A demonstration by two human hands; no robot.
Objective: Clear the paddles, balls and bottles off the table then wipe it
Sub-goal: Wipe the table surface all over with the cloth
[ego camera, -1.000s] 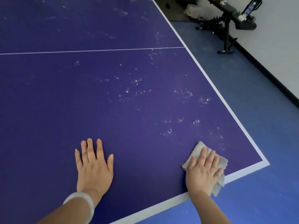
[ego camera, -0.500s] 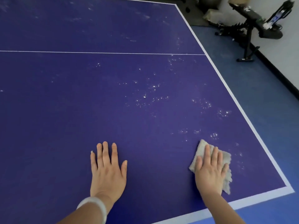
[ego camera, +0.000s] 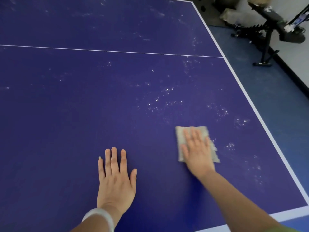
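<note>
a games room: blue ping-pong table (ego camera: 117, 101), weight bench (ego camera: 267, 19) beyond.

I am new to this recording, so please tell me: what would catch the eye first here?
The large blue table fills the view, speckled with white specks toward its right side. On it, the right hand presses a grey cloth flat, while the left hand rests open to its left.

Soft, even light on my feed, moderately bright, no hard shadows, just a faint dark patch under the right hand (ego camera: 198, 153), which is smeared by motion blur along with the cloth (ego camera: 181, 136). The left hand (ego camera: 115, 180) looks sharp. Droplets (ego camera: 157, 99) glint white on the table (ego camera: 66, 114), and its lines bend slightly near the frame edges.
</note>
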